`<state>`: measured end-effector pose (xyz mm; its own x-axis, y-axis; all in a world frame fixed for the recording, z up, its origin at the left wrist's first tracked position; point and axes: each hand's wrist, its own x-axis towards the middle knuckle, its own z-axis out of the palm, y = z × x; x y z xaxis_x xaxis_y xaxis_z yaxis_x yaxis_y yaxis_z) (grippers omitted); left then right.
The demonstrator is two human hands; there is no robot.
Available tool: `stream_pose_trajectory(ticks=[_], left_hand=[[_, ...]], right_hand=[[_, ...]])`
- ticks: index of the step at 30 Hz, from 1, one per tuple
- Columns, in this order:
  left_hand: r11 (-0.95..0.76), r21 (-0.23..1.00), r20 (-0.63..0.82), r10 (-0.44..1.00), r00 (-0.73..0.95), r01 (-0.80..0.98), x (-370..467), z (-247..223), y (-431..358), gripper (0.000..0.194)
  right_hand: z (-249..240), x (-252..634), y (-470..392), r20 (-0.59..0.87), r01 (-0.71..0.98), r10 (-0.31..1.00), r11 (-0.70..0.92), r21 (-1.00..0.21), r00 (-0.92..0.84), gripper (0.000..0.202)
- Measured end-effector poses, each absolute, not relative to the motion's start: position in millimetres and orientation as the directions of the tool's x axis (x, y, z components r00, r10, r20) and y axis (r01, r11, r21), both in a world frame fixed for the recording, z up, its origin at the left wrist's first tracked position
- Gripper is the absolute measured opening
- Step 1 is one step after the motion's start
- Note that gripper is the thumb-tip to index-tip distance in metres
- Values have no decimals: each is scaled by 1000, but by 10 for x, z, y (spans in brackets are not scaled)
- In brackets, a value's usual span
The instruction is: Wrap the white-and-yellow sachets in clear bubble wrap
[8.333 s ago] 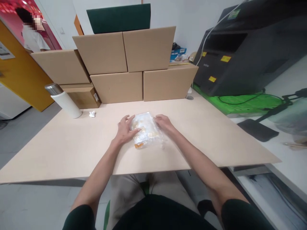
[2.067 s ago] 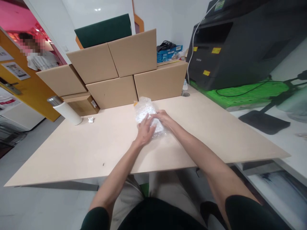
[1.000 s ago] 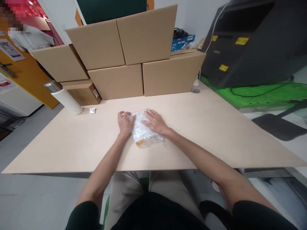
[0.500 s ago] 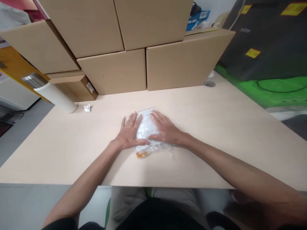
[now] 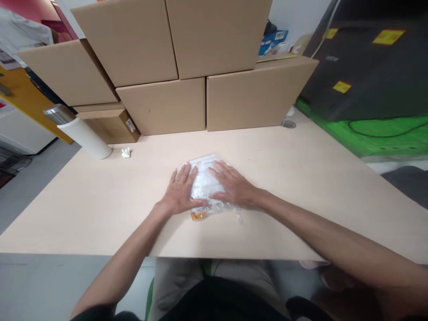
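Observation:
A flat white item in clear plastic wrap, a wrapped package (image 5: 203, 182), lies on the pale wooden table (image 5: 100, 214). My left hand (image 5: 181, 191) rests flat on its left side with the fingers spread. On the right side lies my right hand (image 5: 234, 183), its fingers stretched out and apart. Both palms touch the wrap, and neither hand grips it. Loose crinkled plastic sticks out at the near edge, where an orange piece (image 5: 198, 216) shows. What the white item is cannot be made out.
Stacked cardboard boxes (image 5: 160, 107) line the table's back. A white bottle with a metal cap (image 5: 86, 137) stands at the left, beside a small brown box (image 5: 110, 127) and a crumpled tissue (image 5: 125, 153). A black machine (image 5: 364, 76) is at the right beyond the table.
The camera view has tilted slightly, so the background sits a little lower. Both hands stay spread on the wrapped package, with the right fingers shifted slightly.

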<state>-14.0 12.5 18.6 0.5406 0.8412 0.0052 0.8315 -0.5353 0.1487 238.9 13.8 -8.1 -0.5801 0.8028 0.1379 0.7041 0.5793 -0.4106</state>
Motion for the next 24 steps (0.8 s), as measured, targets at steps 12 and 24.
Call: stream_pose_trajectory(ticks=[12,24], left_hand=[[-549,151,-89,820,565,822,-202,176,226,128],[-447,200,21,892,452,872,46,196,-422,85]], right_hand=[[-119,2482,96,72,698,804,553,-455,-590,105],[-120,2499,-44,110,259,956,183,-948,-270,88]])
